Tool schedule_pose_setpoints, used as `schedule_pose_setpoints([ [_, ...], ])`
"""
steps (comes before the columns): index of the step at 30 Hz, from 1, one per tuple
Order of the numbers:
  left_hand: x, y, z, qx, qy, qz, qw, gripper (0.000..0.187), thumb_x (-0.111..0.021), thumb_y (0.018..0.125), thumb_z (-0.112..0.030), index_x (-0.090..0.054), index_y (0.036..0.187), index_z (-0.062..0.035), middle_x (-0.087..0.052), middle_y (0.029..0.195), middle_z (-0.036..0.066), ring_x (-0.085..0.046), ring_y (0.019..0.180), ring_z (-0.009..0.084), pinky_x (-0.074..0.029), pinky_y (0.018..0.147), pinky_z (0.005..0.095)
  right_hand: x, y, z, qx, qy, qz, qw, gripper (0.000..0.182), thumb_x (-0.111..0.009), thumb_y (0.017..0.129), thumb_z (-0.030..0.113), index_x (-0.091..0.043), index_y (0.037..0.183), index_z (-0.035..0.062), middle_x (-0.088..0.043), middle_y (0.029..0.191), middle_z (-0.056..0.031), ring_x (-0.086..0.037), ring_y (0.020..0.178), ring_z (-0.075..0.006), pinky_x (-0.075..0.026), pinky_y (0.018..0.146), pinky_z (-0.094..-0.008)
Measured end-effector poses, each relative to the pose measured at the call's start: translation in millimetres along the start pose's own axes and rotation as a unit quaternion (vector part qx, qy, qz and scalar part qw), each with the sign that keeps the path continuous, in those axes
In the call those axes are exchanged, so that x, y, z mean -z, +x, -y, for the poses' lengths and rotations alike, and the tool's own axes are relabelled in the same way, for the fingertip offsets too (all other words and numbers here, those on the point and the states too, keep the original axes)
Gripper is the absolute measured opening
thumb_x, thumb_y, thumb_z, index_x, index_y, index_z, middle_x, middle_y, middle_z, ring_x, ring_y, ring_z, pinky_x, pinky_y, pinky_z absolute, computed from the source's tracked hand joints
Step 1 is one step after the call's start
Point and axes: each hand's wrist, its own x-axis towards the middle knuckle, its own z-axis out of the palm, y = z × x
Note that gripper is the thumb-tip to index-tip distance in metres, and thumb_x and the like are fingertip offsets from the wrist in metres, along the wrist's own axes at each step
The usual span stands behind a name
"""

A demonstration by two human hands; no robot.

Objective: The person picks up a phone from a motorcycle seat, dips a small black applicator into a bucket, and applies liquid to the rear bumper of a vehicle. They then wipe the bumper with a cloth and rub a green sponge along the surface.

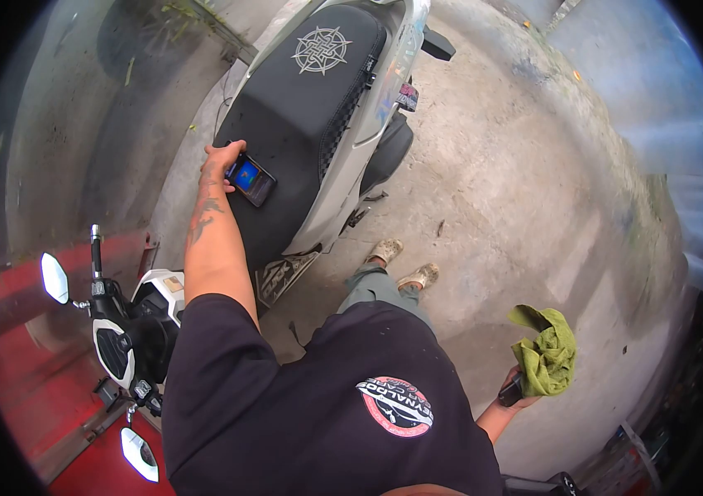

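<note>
My left hand [221, 163] reaches forward over the black scooter seat [285, 107], fingers closed around the edge of a dark smartphone [252, 180]. The phone's lit screen faces up, showing a blue patch with some colour in it. Out to the right, my right hand [514, 390] is closed around a small dark object whose kind I cannot make out. A crumpled green cloth [550, 354] is bunched at the same hand, partly hiding the fingers.
The scooter's handlebar [116, 331] and mirrors [54, 279] are at the left, in front of a red surface [21, 372]. My feet in patterned clogs [419, 276] stand on the concrete floor [517, 182] beside the scooter. A wall [78, 99] runs along its far side.
</note>
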Motion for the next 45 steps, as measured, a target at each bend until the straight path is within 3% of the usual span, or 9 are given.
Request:
schedule_pose_setpoints([
  [5, 3, -8, 0, -0.021, -0.002, 0.028, 0.999, 0.101, -0.076, 0.071, -0.046, -0.025, 0.149, -0.0067, -0.050, 0.140, 0.024, -0.064, 0.094, 0.0386, -0.061, 0.065, 0.0462, 14, -3, 9, -0.010, 0.002, -0.012, 1.000, 0.046, -0.064, 0.100, 0.034, -0.056, 0.135, 0.0050, -0.065, 0.133, -0.0125, -0.066, 0.114, -0.0294, -0.060, 0.093, -0.0423],
  [14, 3, -13, 3, -0.049, 0.001, 0.014, 0.999, 0.099, -0.078, 0.069, -0.047, -0.031, 0.145, -0.0027, -0.057, 0.128, 0.021, -0.066, 0.075, 0.0296, -0.059, 0.052, 0.0358, 20, -9, 10, 0.002, -0.008, -0.016, 1.000, 0.048, -0.062, 0.101, 0.037, -0.055, 0.137, 0.0054, -0.064, 0.134, -0.0130, -0.067, 0.114, -0.0304, -0.060, 0.092, -0.0432],
  [20, -1, 0, 7, -0.047, 0.001, 0.017, 0.999, 0.120, -0.079, 0.068, -0.046, -0.013, 0.159, -0.0060, -0.059, 0.124, 0.026, -0.067, 0.075, 0.0293, -0.058, 0.054, 0.0373, 8, -7, 7, -0.026, -0.002, 0.021, 0.999, 0.042, -0.057, 0.104, 0.030, -0.056, 0.137, 0.0036, -0.063, 0.136, -0.0135, -0.065, 0.117, -0.0301, -0.058, 0.097, -0.0436],
  [32, 16, -14, 15, -0.098, -0.005, 0.057, 0.994, 0.130, -0.080, 0.069, -0.057, -0.006, 0.165, -0.0097, -0.055, 0.136, 0.025, -0.068, 0.078, 0.0271, -0.058, 0.053, 0.0344, -31, -11, -15, -0.066, -0.035, 0.059, 0.995, 0.046, -0.054, 0.105, 0.031, -0.051, 0.142, 0.0030, -0.057, 0.143, -0.0158, -0.059, 0.126, -0.0325, -0.054, 0.105, -0.0470],
  [35, 33, -42, 15, -0.098, 0.056, -0.040, 0.993, 0.117, -0.081, 0.074, -0.059, -0.022, 0.163, -0.0117, -0.058, 0.136, 0.025, -0.069, 0.105, 0.0352, -0.060, 0.076, 0.0439, -38, -16, -23, -0.079, -0.043, 0.060, 0.994, 0.047, -0.053, 0.106, 0.032, -0.051, 0.143, 0.0032, -0.057, 0.144, -0.0161, -0.059, 0.127, -0.0326, -0.053, 0.106, -0.0470],
  [38, 11, -44, 44, -0.334, 0.064, -0.246, 0.908, 0.090, -0.077, 0.082, -0.054, -0.044, 0.153, -0.0100, -0.061, 0.130, 0.023, -0.067, 0.110, 0.0345, -0.057, 0.089, 0.0437, -36, -26, -29, -0.076, -0.042, 0.062, 0.994, 0.047, -0.052, 0.106, 0.032, -0.050, 0.143, 0.0041, -0.056, 0.144, -0.0165, -0.059, 0.127, -0.0328, -0.053, 0.106, -0.0474],
  [39, 7, -85, 43, -0.381, -0.025, -0.172, 0.908, 0.064, -0.074, 0.088, -0.045, -0.059, 0.138, -0.0086, -0.064, 0.117, 0.019, -0.067, 0.102, 0.0331, -0.054, 0.092, 0.0423, -37, -29, -32, -0.075, -0.039, 0.064, 0.994, 0.047, -0.052, 0.106, 0.032, -0.050, 0.144, 0.0044, -0.056, 0.145, -0.0166, -0.059, 0.127, -0.0329, -0.053, 0.106, -0.0476],
  [41, -21, -147, 46, -0.474, -0.126, -0.051, 0.870, 0.049, -0.077, 0.086, -0.035, -0.068, 0.125, -0.0075, -0.063, 0.102, 0.013, -0.064, 0.089, 0.0268, -0.054, 0.083, 0.0400, -43, -33, -40, -0.084, -0.057, 0.061, 0.993, 0.047, -0.051, 0.106, 0.033, -0.050, 0.144, 0.0051, -0.056, 0.145, -0.0164, -0.059, 0.127, -0.0328, -0.053, 0.106, -0.0477],
  [45, -117, -228, 65, -0.593, -0.195, 0.251, 0.740, 0.059, -0.083, 0.082, -0.036, -0.064, 0.130, -0.0075, -0.061, 0.123, 0.017, -0.061, 0.113, 0.0316, -0.050, 0.100, 0.0436, -71, -39, -69, -0.087, -0.111, 0.036, 0.989, 0.048, -0.051, 0.106, 0.034, -0.049, 0.145, 0.0062, -0.056, 0.145, -0.0157, -0.058, 0.127, -0.0332, -0.053, 0.107, -0.0478],
])
